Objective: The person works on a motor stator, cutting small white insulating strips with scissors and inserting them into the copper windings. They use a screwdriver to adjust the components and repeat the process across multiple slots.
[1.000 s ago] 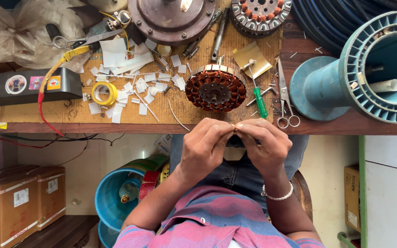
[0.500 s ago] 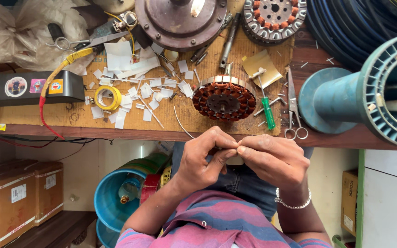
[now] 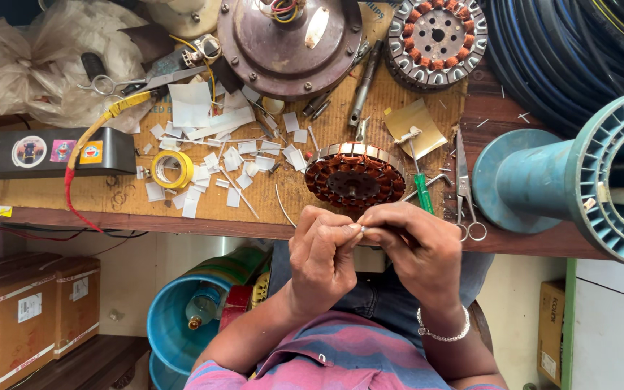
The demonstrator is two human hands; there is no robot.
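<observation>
pinching something tiny, perhaps a wire end, left hand (image 3: pixel 323 249) and right hand (image 3: pixel 417 249) meet fingertip to fingertip just below the copper-wound round stator (image 3: pixel 355 177); steady twisting seems needed.

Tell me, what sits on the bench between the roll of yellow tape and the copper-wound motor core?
In the head view, small white paper slips lie scattered on the bench between the yellow tape roll and the copper-wound core, with a thin bare wire nearer the core.
</observation>
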